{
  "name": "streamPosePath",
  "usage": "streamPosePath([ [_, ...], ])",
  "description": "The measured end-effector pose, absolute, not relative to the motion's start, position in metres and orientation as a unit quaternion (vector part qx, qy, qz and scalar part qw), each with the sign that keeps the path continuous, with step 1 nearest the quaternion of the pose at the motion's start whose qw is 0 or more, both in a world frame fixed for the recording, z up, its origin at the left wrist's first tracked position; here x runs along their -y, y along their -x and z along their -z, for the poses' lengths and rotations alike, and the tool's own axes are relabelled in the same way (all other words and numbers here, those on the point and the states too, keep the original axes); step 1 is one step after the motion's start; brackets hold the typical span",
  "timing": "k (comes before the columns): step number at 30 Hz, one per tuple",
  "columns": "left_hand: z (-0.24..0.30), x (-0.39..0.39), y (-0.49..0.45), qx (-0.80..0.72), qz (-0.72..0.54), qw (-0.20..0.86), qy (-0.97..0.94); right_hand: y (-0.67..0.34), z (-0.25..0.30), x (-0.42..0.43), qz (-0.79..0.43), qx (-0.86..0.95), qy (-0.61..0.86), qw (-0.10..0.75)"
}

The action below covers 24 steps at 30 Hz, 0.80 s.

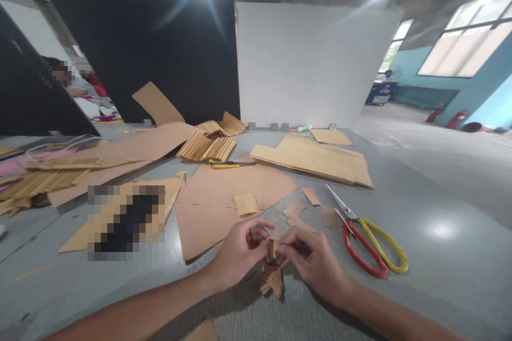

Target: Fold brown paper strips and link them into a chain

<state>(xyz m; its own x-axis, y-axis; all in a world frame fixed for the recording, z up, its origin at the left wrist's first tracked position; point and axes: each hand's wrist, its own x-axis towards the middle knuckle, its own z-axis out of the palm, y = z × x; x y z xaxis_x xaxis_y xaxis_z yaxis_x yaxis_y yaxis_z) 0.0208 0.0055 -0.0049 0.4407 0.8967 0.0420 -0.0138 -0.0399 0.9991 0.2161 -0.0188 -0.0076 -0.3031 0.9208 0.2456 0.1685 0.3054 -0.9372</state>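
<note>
Between both hands, low in the middle of the view, is a small folded brown paper piece (272,281) with pleats fanning out at its lower end. My left hand (245,248) pinches its upper part from the left, thumb and fingers closed. From the right, my right hand (310,256) grips the same upper part with closed fingertips. The fingers hide part of the fold. Small brown paper scraps (296,210) lie just beyond the hands. Scissors (362,237) with one red and one yellow handle rest to the right, blades apart.
A yellow-and-black utility knife (232,164) lies on a large brown paper sheet (208,224). Pleated paper bundles (206,146) are behind it, folded kraft paper (320,160) at the back right. Black (160,58) and white panels (304,64) stand behind the grey table. Another person sits far left.
</note>
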Motion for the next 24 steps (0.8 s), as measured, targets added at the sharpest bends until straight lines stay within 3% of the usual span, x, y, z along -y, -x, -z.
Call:
streamPosePath([
  [7,0.002,0.0,-0.02,-0.388,-0.382,0.523,-0.655,-0.214,0.014,0.015,-0.503,0.631,0.399,0.435],
  [12,0.004,-0.001,-0.019,-0.393,-0.384,0.507,-0.664,-0.215,0.015,0.016,-0.481,0.646,0.412,0.425],
  [24,0.003,-0.01,-0.015,-0.334,-0.298,0.628,-0.637,-0.216,0.007,0.016,-0.444,0.682,0.412,0.41],
])
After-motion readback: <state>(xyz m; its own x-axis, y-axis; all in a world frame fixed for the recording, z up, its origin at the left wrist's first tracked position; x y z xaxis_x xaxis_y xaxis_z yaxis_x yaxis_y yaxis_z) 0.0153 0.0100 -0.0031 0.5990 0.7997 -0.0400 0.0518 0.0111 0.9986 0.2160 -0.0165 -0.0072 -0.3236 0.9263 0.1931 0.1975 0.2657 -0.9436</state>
